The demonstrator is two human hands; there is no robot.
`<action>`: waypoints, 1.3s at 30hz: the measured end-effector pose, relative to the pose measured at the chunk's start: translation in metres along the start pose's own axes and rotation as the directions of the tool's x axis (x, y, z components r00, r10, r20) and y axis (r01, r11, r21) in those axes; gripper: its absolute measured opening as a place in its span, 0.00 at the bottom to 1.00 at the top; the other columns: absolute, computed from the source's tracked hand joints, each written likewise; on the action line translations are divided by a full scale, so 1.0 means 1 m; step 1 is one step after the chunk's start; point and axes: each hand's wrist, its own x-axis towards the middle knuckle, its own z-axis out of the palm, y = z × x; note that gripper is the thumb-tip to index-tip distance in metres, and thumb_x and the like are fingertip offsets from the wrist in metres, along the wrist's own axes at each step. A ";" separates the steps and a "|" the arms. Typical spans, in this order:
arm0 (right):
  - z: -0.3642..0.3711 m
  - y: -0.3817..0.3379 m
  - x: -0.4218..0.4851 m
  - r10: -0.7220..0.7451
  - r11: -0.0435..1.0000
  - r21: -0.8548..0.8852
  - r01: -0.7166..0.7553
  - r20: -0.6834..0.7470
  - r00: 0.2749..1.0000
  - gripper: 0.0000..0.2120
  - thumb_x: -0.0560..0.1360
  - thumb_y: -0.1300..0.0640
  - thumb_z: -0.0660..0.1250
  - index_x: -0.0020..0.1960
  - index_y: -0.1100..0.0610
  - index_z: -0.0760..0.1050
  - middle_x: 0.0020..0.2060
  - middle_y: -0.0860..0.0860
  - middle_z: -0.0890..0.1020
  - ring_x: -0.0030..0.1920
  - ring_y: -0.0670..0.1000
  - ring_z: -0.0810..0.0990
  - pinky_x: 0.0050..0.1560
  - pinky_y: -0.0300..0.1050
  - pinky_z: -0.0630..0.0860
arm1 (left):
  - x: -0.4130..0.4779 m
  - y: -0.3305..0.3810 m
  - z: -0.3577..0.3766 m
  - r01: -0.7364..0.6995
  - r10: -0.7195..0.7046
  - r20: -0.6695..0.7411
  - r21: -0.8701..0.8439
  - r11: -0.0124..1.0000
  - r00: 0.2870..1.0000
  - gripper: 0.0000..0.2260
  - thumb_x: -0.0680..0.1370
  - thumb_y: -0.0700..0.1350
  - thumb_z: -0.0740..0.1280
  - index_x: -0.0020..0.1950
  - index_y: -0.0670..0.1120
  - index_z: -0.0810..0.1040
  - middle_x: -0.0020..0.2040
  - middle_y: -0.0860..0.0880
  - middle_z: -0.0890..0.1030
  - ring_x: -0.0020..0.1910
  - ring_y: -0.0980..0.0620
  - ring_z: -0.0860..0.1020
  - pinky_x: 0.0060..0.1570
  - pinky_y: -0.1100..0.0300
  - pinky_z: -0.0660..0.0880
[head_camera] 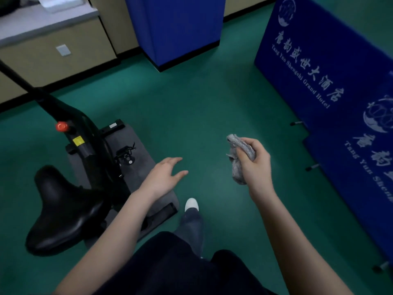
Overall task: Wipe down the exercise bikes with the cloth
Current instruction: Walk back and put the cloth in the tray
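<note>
Dark clothing [170,265] and two bare forearms fill the bottom of the view. Farther out, the right hand [256,165] clenches a bunched grey cloth [238,154]. Its fingers are curled round the middle and both ends poke out. The cloth is held in the air over the green floor [202,103] and touches nothing else.

The left hand [164,176] is empty, fingers spread and relaxed, above a corner of the grey base [138,145] of the exercise bike [89,143]. The bike's black saddle [61,209] sits to the left, with a red knob [61,126] on the frame beyond.

The cloth is well apart from the bike, so I judge this to be the approach, with no wiping under way. Next, the cloth hand needs to swing left onto the saddle or frame.

Handlebars and console are cut off at the left edge. Blur hides the detail of the pedal [125,156], and no other bike is in view.
</note>
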 end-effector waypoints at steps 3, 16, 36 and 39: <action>0.025 -0.010 0.049 -0.006 0.999 -0.032 0.008 0.048 0.999 0.07 0.75 0.66 0.65 0.49 0.55 0.77 0.43 0.43 0.80 0.41 0.38 0.78 0.42 0.30 0.72 | 0.048 -0.004 -0.019 0.012 -0.013 -0.056 -0.027 1.000 0.998 0.24 0.78 0.53 0.64 0.72 0.46 0.67 0.72 0.47 0.69 0.71 0.49 0.65 0.71 0.53 0.61; 0.129 -0.044 0.210 0.016 1.000 -0.030 -0.008 0.292 0.956 0.12 0.76 0.67 0.64 0.46 0.51 0.76 0.43 0.46 0.81 0.39 0.39 0.78 0.39 0.29 0.73 | 0.172 -0.037 -0.107 0.196 -0.212 -0.175 -0.106 0.975 0.961 0.25 0.79 0.53 0.63 0.73 0.46 0.66 0.72 0.47 0.68 0.72 0.48 0.65 0.71 0.51 0.61; 0.156 -0.059 0.517 0.111 0.994 -0.044 -0.103 0.490 0.865 0.10 0.76 0.66 0.64 0.46 0.50 0.77 0.45 0.50 0.81 0.45 0.51 0.79 0.48 0.51 0.75 | 0.404 0.042 -0.149 0.417 -0.363 -0.298 0.139 0.898 0.883 0.25 0.80 0.58 0.58 0.74 0.48 0.63 0.72 0.50 0.67 0.72 0.50 0.63 0.69 0.54 0.58; 0.174 -0.064 0.543 0.126 0.992 -0.048 -0.119 0.515 0.848 0.10 0.76 0.66 0.65 0.47 0.51 0.77 0.45 0.50 0.81 0.45 0.51 0.79 0.49 0.51 0.76 | 0.423 0.038 -0.162 0.440 -0.383 -0.312 0.140 0.887 0.870 0.25 0.80 0.58 0.58 0.73 0.49 0.64 0.71 0.51 0.68 0.71 0.51 0.64 0.69 0.55 0.57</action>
